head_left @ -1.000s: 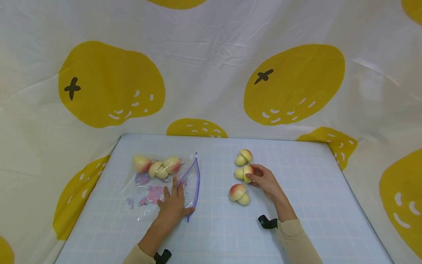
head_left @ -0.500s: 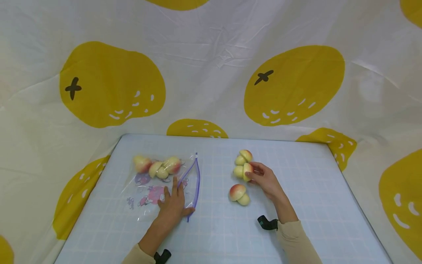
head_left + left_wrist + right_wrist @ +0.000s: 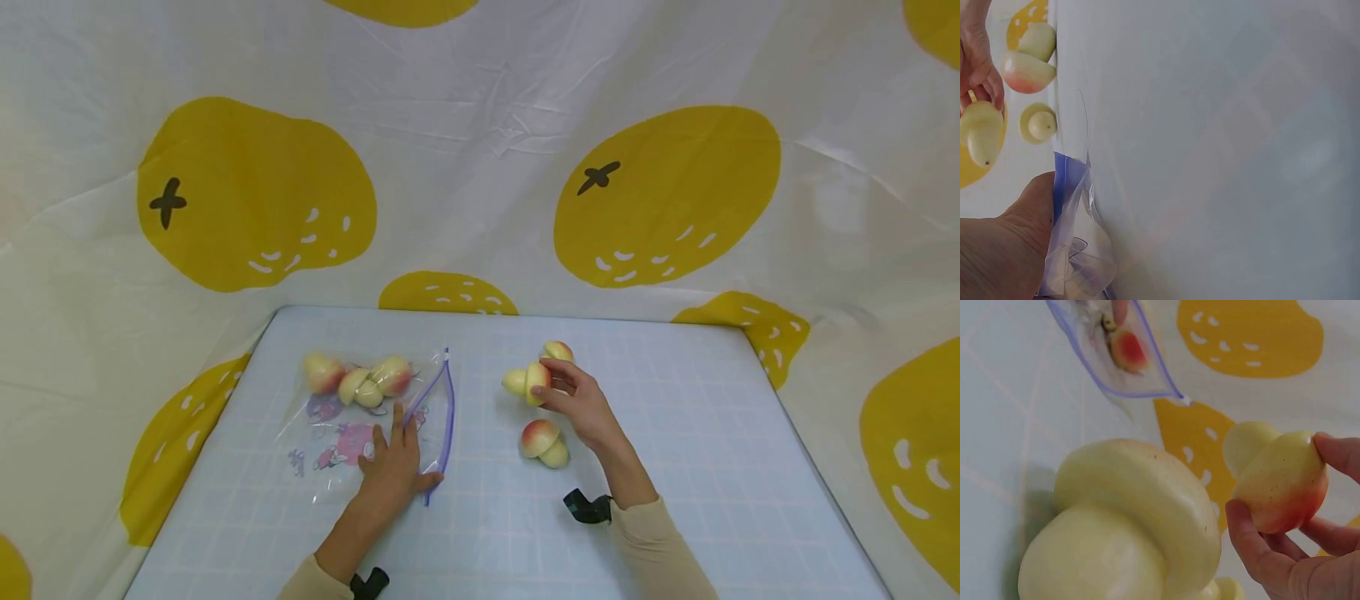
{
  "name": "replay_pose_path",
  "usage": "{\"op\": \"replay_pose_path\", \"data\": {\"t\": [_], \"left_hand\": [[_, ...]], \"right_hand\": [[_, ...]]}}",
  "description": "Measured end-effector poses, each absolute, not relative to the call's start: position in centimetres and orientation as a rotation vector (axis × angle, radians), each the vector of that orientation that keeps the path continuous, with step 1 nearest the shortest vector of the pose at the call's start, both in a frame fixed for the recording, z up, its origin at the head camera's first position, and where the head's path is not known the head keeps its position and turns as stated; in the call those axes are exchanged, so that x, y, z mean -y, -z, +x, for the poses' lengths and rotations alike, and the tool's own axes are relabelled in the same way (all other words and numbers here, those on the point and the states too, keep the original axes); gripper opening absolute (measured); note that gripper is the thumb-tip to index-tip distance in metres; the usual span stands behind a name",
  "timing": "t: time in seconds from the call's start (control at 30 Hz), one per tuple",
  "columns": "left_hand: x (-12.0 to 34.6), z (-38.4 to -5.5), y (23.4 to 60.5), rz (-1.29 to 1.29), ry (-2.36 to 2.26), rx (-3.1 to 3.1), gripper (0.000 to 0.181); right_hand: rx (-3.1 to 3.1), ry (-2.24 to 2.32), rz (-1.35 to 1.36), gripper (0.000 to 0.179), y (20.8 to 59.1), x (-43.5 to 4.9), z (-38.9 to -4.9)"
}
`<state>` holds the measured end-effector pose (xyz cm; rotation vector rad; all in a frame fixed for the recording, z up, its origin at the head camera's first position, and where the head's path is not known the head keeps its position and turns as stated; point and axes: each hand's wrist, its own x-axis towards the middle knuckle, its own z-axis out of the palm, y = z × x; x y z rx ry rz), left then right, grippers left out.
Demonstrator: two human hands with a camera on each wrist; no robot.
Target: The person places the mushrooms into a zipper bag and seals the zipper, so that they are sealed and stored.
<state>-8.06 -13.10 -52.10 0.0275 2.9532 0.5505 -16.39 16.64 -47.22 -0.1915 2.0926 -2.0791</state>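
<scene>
A mushroom (image 3: 517, 382) with a pale yellow stem and red-blushed cap, probably a toy, is pinched by the cap between the thumb and fingers of my right hand (image 3: 588, 410). In the right wrist view the held mushroom (image 3: 1282, 481) is up off the table. My left hand (image 3: 393, 467) rests with spread fingers on a clear zip bag (image 3: 352, 442), thumb at its purple zip edge (image 3: 450, 408). Inside the bag, similar mushrooms (image 3: 367, 387) lie toward the far side. The bag's mouth faces right, its two zip strips apart in the middle.
Another mushroom (image 3: 543, 443) lies on the table (image 3: 675, 433) in front of my right hand. One more mushroom (image 3: 558, 350) sits behind that hand, partly covered by it. A white curtain (image 3: 465, 167) with yellow fruit prints hangs behind the table.
My right hand has lifted the middle mushroom from the row on the right and carried it left toward the bag. The left hand and the bag stay in place.
</scene>
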Motion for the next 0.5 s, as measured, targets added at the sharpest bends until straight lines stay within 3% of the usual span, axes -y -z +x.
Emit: {"op": "replay_pose_path", "data": {"t": [0.5], "left_hand": [[13.0, -8.3, 52.1, -0.021, -0.542, -2.898, 0.108]], "right_hand": [[-2.091, 2.008, -0.250, 0.055, 47.0, -12.1, -16.3]]}}
